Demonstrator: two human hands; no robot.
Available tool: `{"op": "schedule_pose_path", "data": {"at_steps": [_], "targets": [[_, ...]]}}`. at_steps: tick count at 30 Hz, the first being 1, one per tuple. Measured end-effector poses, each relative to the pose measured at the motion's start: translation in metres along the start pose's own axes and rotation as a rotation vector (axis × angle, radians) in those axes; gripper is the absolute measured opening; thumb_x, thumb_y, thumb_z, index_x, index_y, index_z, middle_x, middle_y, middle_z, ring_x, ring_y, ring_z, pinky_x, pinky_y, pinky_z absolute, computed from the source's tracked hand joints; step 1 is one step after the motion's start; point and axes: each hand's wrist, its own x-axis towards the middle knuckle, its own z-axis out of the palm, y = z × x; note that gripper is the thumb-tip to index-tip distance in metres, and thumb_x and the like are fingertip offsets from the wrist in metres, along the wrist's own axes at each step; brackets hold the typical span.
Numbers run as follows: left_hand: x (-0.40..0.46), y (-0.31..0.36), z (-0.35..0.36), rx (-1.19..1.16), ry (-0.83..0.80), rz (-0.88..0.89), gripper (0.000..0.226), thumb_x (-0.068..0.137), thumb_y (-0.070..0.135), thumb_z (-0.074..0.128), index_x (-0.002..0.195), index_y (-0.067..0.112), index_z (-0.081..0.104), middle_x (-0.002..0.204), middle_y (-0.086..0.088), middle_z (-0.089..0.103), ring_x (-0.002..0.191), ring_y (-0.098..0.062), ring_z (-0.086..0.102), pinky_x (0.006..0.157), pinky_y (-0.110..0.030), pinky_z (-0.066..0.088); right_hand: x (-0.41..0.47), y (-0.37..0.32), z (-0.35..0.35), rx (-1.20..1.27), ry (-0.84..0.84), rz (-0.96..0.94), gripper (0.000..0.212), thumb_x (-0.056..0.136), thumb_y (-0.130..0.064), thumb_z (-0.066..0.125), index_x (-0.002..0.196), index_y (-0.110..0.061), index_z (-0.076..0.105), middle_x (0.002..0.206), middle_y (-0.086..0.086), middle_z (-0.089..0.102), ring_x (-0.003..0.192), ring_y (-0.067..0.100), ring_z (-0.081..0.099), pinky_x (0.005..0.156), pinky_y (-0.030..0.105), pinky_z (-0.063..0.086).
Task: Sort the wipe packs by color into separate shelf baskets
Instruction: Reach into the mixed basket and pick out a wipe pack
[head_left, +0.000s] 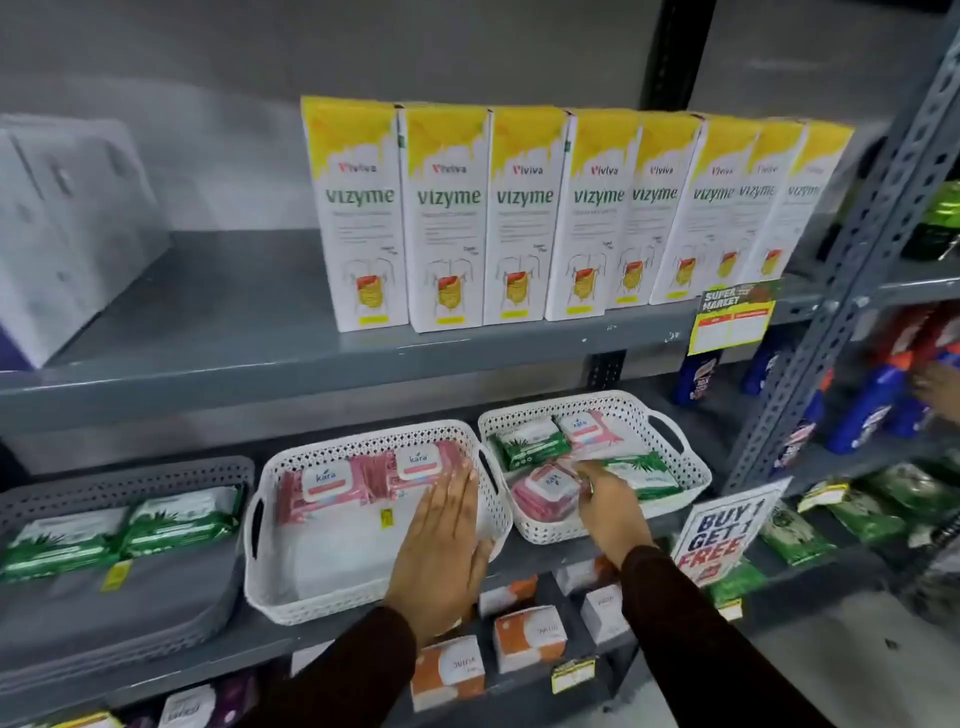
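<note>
**Sort roughly half done**

Store shelf: grey basket holds two green packs, middle white basket two pink. Right basket is mixed. Your right hand fingers close on a pink pack; left hand flat, open, empty.

Shop, stocked metal shelving, promo sign, price tags

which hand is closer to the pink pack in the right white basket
Right. The right hand touches that pink pack; the left hand rests flat over the middle basket.
</note>
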Motion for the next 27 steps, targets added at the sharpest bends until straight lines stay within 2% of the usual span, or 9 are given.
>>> {"op": "schedule_pose_path", "data": {"at_steps": [4, 6, 8, 10, 12, 17, 21, 25, 27], "targets": [[0.008, 0.013, 0.034, 0.017, -0.140, -0.065, 0.069, 0.101, 0.047, 0.023, 0.155, 0.010, 0.004, 0.163, -0.007, 0.002, 0.150, -0.023, -0.001, 0.117, -0.039, 0.003, 0.048, 0.005, 0.007, 0.002, -0.099, 0.109, 0.025, 0.097, -0.020, 0.051, 0.116, -0.007, 0.063, 0.108, 0.015, 0.072, 0.097, 0.030, 0.067, 0.084, 0.034, 0.053], [0.005, 0.019, 0.042, 0.068, -0.199, -0.057, 0.068, 0.100, 0.047, 0.027, 0.154, 0.007, 0.018, 0.161, -0.011, 0.017, 0.149, -0.025, 0.008, 0.116, -0.040, 0.006, 0.065, 0.004, 0.016, -0.023, -0.154, 0.148, 0.032, 0.097, -0.035, 0.046, 0.106, -0.009, 0.063, 0.105, 0.015, 0.070, 0.091, 0.030, 0.066, 0.083, 0.038, 0.054], [0.002, 0.024, 0.048, 0.121, -0.242, -0.070, 0.067, 0.100, 0.047, 0.031, 0.151, 0.004, 0.029, 0.158, -0.012, 0.028, 0.147, -0.027, 0.019, 0.116, -0.041, 0.009, 0.080, 0.010, 0.034, -0.093, -0.277, 0.139, 0.039, 0.091, -0.049, 0.041, 0.108, -0.021, 0.061, 0.116, 0.011, 0.065, 0.098, 0.029, 0.063, 0.089, 0.042, 0.052], [-0.001, 0.027, 0.052, 0.129, -0.246, -0.108, 0.066, 0.100, 0.048, 0.031, 0.151, 0.005, 0.030, 0.158, -0.011, 0.028, 0.147, -0.027, 0.020, 0.115, -0.041, 0.009, 0.095, 0.023, 0.058, -0.194, -0.400, 0.080, 0.054, 0.081, -0.065, 0.032, 0.115, -0.032, 0.060, 0.131, 0.007, 0.057, 0.114, 0.031, 0.056, 0.098, 0.047, 0.044], [-0.001, 0.027, 0.053, 0.135, -0.245, -0.126, 0.065, 0.099, 0.047, 0.031, 0.150, 0.006, 0.030, 0.158, -0.010, 0.029, 0.147, -0.027, 0.019, 0.115, -0.041, 0.011, 0.107, 0.032, 0.075, -0.209, -0.456, 0.048, 0.063, 0.067, -0.073, 0.035, 0.108, -0.036, 0.063, 0.132, 0.003, 0.056, 0.118, 0.031, 0.052, 0.100, 0.046, 0.040], [-0.003, 0.028, 0.054, 0.162, -0.251, -0.144, 0.064, 0.100, 0.046, 0.030, 0.152, 0.008, 0.027, 0.160, -0.009, 0.024, 0.149, -0.026, 0.012, 0.116, -0.043, 0.012, 0.104, 0.017, 0.060, -0.129, -0.436, 0.031, 0.029, 0.064, -0.057, 0.064, 0.079, -0.032, 0.063, 0.108, 0.003, 0.064, 0.109, 0.033, 0.052, 0.096, 0.044, 0.038], [-0.006, 0.028, 0.051, 0.153, -0.227, -0.197, 0.064, 0.100, 0.044, 0.035, 0.152, 0.008, 0.027, 0.161, -0.008, 0.022, 0.150, -0.026, 0.010, 0.116, -0.043, 0.013, 0.085, 0.003, 0.057, -0.177, -0.295, 0.128, 0.021, 0.083, -0.036, 0.062, 0.102, -0.026, 0.061, 0.128, 0.016, 0.048, 0.115, 0.040, 0.042, 0.072, 0.036, 0.032], [-0.017, 0.019, 0.047, 0.160, -0.221, -0.254, 0.065, 0.100, 0.043, 0.037, 0.153, 0.007, 0.026, 0.162, -0.007, 0.017, 0.150, -0.025, 0.007, 0.118, -0.043, 0.013, 0.076, 0.003, 0.058, -0.097, -0.186, 0.134, 0.021, 0.084, -0.036, 0.061, 0.103, -0.027, 0.058, 0.128, 0.019, 0.048, 0.113, 0.039, 0.043, 0.071, 0.036, 0.032], [-0.025, 0.011, 0.043, 0.169, -0.217, -0.293, 0.065, 0.101, 0.044, 0.035, 0.153, 0.008, 0.023, 0.162, -0.006, 0.016, 0.150, -0.025, 0.006, 0.118, -0.043, 0.012, 0.066, 0.005, 0.054, -0.024, -0.092, 0.081, 0.020, 0.081, -0.038, 0.064, 0.099, -0.031, 0.059, 0.127, 0.020, 0.049, 0.112, 0.039, 0.044, 0.079, 0.039, 0.035]]}}
